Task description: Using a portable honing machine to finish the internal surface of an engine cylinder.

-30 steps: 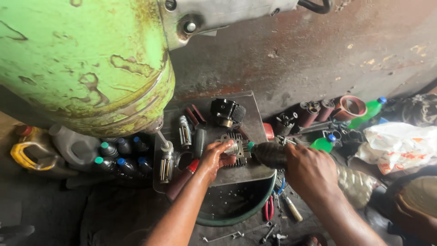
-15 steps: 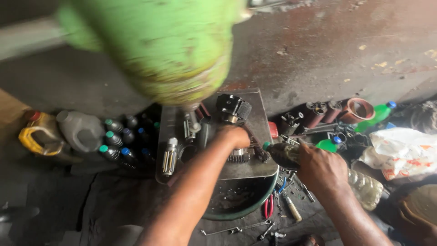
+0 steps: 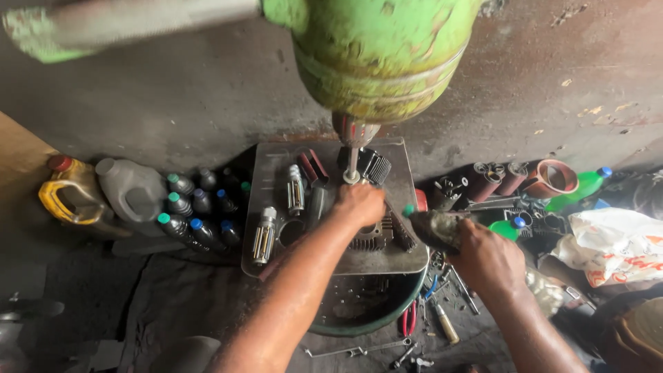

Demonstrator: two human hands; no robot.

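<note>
The left hand (image 3: 359, 204) is curled down over a finned metal cylinder (image 3: 373, 235) that sits on the grey metal table (image 3: 407, 259) under the green drill head (image 3: 376, 59), its grip pressed together on the part's top edge. The right hand (image 3: 487, 259) is closed on a dark, grimy bottle (image 3: 431, 226) with a small green tip, held just beside the cylinder. At the left, against the wall, stand a yellow jug (image 3: 69, 197) with a red cap, a grey plastic jug (image 3: 131, 190), and a cluster of small dark bottles (image 3: 197, 211) with green and blue caps. At the right lie a white plastic bag (image 3: 611, 249) with red print and a green bottle (image 3: 580, 186). A green basin (image 3: 366, 324) is mostly hidden beneath the table. The drill head's top is cut off, and its handle is blurred.
</note>
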